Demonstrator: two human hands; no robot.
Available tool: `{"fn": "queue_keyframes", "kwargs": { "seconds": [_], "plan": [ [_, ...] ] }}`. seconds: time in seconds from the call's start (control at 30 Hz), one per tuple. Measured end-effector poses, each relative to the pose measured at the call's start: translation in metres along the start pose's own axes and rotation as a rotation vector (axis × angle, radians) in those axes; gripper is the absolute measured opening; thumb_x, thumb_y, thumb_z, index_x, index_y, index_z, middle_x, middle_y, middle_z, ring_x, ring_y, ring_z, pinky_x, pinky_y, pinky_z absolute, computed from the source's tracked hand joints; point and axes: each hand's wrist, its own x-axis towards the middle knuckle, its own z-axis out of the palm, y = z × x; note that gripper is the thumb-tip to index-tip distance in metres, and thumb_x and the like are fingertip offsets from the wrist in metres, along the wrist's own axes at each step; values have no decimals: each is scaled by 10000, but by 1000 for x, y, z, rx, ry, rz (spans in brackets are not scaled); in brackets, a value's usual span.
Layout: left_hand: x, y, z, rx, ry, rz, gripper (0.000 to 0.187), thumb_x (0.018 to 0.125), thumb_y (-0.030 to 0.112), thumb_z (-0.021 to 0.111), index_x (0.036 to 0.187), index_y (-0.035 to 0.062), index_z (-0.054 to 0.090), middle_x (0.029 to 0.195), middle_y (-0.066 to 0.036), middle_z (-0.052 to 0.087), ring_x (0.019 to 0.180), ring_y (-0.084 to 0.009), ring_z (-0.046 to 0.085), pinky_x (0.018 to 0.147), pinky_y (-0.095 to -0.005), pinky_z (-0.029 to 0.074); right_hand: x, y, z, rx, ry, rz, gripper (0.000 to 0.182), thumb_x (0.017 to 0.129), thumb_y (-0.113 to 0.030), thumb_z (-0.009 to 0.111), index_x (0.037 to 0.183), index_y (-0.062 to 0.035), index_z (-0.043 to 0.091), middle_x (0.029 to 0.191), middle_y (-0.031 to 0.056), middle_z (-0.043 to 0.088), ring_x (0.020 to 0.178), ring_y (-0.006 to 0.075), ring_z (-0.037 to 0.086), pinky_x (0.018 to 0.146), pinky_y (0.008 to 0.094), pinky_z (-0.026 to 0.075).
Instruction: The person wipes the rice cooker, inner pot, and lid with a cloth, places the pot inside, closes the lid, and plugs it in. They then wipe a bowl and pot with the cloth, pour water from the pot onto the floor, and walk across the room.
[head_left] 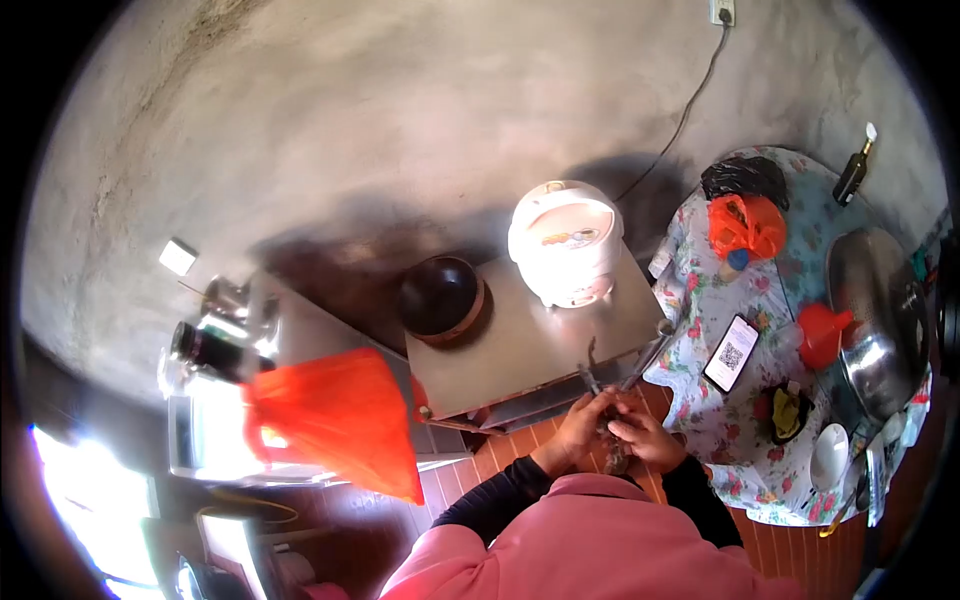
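My left hand (580, 428) and my right hand (645, 435) are close together in front of my chest, fingers curled inward. Between them is a dark, thin, crooked stick-like thing (592, 375), whose upper end pokes out above my left fingers. A lumpy brownish part (617, 461) shows below the fingers; I cannot tell its exact kind. Just beyond my hands stands a low metal-topped table (520, 350) with a white rice cooker (568, 245) and a dark round bowl (440, 298) on it.
An orange-red plastic bag (345, 415) hangs at the left by a light cabinet. On the right, a flower-patterned tablecloth (690, 300) carries a phone (732, 353), a red funnel-like thing (823, 335), a large metal basin (880, 370), a white bowl (829, 457) and a dark bottle (853, 172).
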Motion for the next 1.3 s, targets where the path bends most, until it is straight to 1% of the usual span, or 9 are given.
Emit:
{"fn": "queue_keyframes", "kwargs": {
  "seconds": [0.13, 0.37, 0.53, 0.7, 0.77, 0.9, 1.0, 1.1, 1.3],
  "plan": [
    [0, 21, -55, -238, 198, 78, 199, 917, 227, 458, 980, 41, 486, 708, -92, 529, 753, -303, 598, 714, -453, 499, 6, 2, 20, -298, -25, -83, 320, 932, -201, 483, 1148, 33, 501, 967, 74, 602, 866, 115, 578, 730, 241, 475],
    [13, 154, -188, -129, 434, 564, 241, 902, 296, 478, 877, 58, 509, 698, -66, 561, 629, -209, 580, 574, -391, 529, -1, 27, 22, -253, 57, -112, 351, 911, -180, 513, 1172, 53, 482, 1030, 104, 597, 919, 127, 573, 759, 244, 471],
    [38, 226, -253, -49, 728, 427, 290, 878, 247, 525, 1055, 18, 538, 1008, -117, 564, 787, -252, 588, 541, -368, 564, -10, 36, 28, -286, 269, -32, 332, 906, -170, 521, 1155, 48, 494, 974, 77, 597, 857, 125, 568, 741, 251, 470],
    [41, 236, -304, 229, 458, 416, 327, 882, 215, 540, 1164, 52, 527, 1131, -88, 528, 985, -212, 523, 754, -344, 526, -20, 53, 18, -320, 401, -44, 397, 871, -231, 578, 1179, 8, 504, 964, 56, 598, 806, 89, 551, 695, 221, 453],
    [71, 240, -402, 1755, 286, 888, 372, 849, 210, 580, 1172, 36, 521, 1174, -93, 517, 1027, -205, 514, 808, -357, 497, -24, 73, 3, -338, 482, -25, 386, 864, -243, 588, 1166, -11, 522, 944, 42, 599, 777, 83, 549, 675, 220, 451],
    [64, 244, -331, 249, 606, 303, 375, 831, 241, 619, 1137, 41, 538, 1144, -78, 521, 1038, -208, 478, 770, -336, 511, -34, 88, -5, -146, 461, -47, 331, 886, -237, 567, 1130, -16, 533, 984, 30, 593, 889, 100, 553, 754, 243, 459],
    [54, 241, -291, 315, 858, 329, 416, 843, 240, 605, 1141, -42, 533, 1095, -113, 558, 967, -222, 525, 789, -342, 457, -38, 90, -7, -228, 498, -22, 325, 882, -232, 573, 1126, -21, 535, 1035, 34, 582, 949, 105, 541, 785, 243, 452],
    [71, 245, -336, 360, 679, 418, 429, 839, 257, 609, 1142, -38, 537, 1131, -104, 549, 980, -232, 522, 795, -355, 439, -37, 97, -14, -433, 535, -62, 331, 879, -256, 574, 1113, -24, 545, 1045, 41, 588, 952, 118, 545, 802, 261, 451],
    [69, 256, -345, 423, 724, 432, 508, 826, 321, 589, 1177, -39, 516, 1127, -127, 571, 991, -264, 556, 869, -360, 428, -38, 109, -56, -662, 789, -282, 254, 819, -215, 599, 988, -25, 608, 794, 80, 634, 757, 140, 598, 676, 286, 469]
  ]
}}
